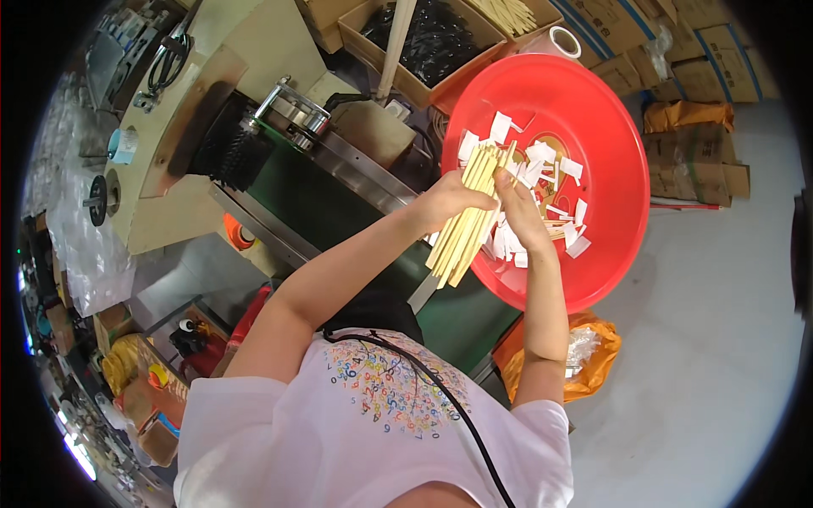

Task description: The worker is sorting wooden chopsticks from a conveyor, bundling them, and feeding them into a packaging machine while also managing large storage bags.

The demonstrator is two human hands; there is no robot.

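Chopsticks, a pale bundle, sit gripped in the left hand over the red basin's near-left rim; right hand pinches the bundle's far end, fingers narrow, above white paper slips.

Left hand hid the middle of the stick bundle; palm side unseen. Paper slips too small to read. Cardboard boxes were cut off by the top edge.

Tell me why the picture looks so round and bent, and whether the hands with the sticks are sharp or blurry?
Head view: a fisheye lens, so edges curve and a black ring frames the scene. Both hands, left hand and right hand, and the bundle of pale sticks look sharp; the red basin is evenly lit, without strong glare.
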